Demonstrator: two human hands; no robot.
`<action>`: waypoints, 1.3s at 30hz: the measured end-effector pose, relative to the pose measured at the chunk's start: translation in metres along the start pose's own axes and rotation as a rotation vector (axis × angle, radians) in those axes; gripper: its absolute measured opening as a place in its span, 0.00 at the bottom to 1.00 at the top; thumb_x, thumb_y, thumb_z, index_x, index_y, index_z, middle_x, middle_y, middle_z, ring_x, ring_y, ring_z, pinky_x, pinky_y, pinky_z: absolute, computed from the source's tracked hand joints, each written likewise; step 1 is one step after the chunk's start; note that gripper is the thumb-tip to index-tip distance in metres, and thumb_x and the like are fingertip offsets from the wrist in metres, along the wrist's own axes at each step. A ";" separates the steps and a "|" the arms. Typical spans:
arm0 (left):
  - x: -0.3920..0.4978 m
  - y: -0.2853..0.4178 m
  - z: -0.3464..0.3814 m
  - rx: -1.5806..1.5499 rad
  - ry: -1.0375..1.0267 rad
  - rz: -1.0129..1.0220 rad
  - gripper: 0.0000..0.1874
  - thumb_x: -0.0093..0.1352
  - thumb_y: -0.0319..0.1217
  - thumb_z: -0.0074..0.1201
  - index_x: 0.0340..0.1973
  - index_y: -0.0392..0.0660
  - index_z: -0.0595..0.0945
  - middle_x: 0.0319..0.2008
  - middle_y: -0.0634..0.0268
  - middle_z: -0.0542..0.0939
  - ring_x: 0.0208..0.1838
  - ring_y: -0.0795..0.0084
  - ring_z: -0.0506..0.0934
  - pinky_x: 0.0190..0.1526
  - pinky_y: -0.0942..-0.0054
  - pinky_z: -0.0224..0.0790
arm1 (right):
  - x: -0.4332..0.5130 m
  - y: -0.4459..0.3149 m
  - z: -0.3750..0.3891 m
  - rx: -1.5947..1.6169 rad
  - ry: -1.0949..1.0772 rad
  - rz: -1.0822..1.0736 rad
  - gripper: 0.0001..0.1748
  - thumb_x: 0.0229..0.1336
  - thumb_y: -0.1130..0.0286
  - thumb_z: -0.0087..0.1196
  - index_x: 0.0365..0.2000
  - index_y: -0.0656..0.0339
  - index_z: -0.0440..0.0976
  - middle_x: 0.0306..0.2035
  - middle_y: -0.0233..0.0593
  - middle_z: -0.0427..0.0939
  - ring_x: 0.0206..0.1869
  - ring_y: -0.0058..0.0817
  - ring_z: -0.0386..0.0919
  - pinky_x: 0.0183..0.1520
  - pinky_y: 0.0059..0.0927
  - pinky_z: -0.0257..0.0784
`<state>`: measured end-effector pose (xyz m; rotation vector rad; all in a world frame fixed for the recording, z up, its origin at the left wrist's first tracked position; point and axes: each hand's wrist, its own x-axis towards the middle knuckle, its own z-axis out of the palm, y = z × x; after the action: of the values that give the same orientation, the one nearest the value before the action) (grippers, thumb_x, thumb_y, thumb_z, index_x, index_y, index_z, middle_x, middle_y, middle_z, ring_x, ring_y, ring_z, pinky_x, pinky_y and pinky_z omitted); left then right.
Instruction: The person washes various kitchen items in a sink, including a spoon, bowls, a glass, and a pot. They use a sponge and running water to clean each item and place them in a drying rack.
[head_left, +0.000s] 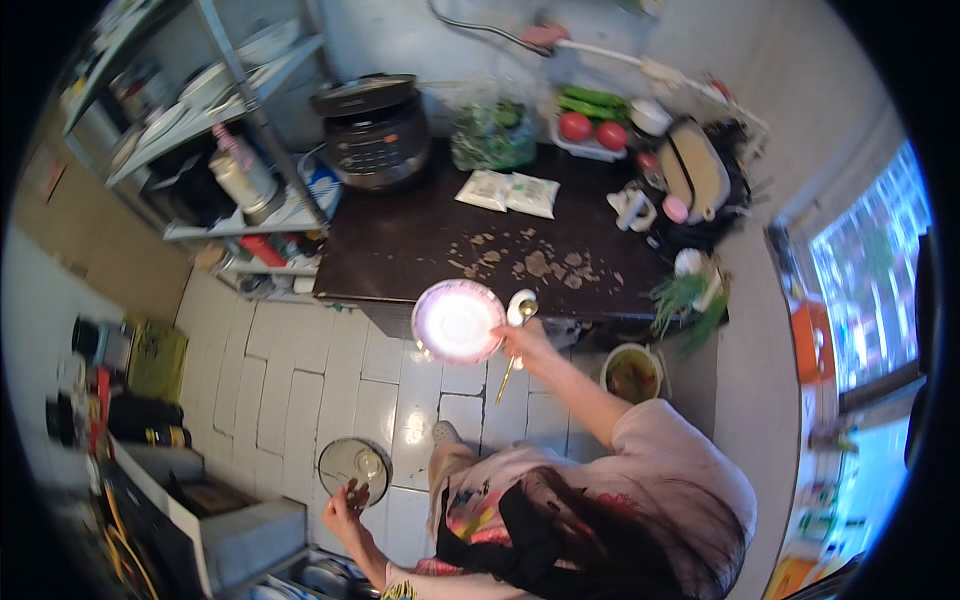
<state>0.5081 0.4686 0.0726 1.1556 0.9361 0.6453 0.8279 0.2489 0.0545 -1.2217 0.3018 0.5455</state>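
Note:
My right hand (527, 342) holds a white dish (457, 321) with a pink patterned rim by its right edge, at the front edge of the dark table. A gold-coloured long-handled spoon (528, 308) and a white spoon (519, 301) are in the same hand. Lower left, over the tiled floor, my left hand (346, 514) grips the edge of a round clear glass piece (335, 469). Whether it is a bowl or a lid, I cannot tell.
The dark table (390, 247) has worn patches. On it stand a rice cooker (376, 142), a bag of greens (493, 135), two white packets (508, 193) and a tray of tomatoes (576, 127) and green peppers. A bucket (634, 375) is below right. Metal shelving (247, 105) rises left.

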 end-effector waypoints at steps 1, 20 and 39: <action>0.027 0.005 0.009 0.035 -0.041 -0.029 0.13 0.63 0.33 0.47 0.27 0.32 0.74 0.29 0.51 0.78 0.27 0.62 0.78 0.29 0.70 0.73 | 0.008 -0.007 -0.010 -0.018 0.050 0.051 0.09 0.40 0.82 0.54 0.19 0.63 0.63 0.13 0.28 0.63 0.09 0.13 0.56 0.10 0.20 0.46; 0.204 0.044 0.228 0.174 -0.355 -0.061 0.12 0.62 0.31 0.48 0.19 0.36 0.73 0.30 0.51 0.78 0.27 0.60 0.78 0.28 0.68 0.73 | 0.287 -0.072 -0.156 1.006 1.142 0.027 0.13 0.40 0.83 0.54 0.18 0.62 0.58 0.16 0.34 0.60 0.11 0.21 0.52 0.14 0.23 0.49; 0.240 0.059 0.299 0.142 -0.214 -0.176 0.16 0.63 0.34 0.47 0.28 0.28 0.74 0.33 0.48 0.77 0.30 0.58 0.78 0.34 0.66 0.73 | 0.401 -0.041 -0.238 0.609 0.780 -0.332 0.12 0.52 0.55 0.43 0.31 0.51 0.65 0.26 0.31 0.69 0.22 0.23 0.58 0.25 0.24 0.54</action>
<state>0.8880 0.5444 0.0962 1.2248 0.8989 0.3099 1.2017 0.1077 -0.1900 -0.8074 0.8361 -0.3298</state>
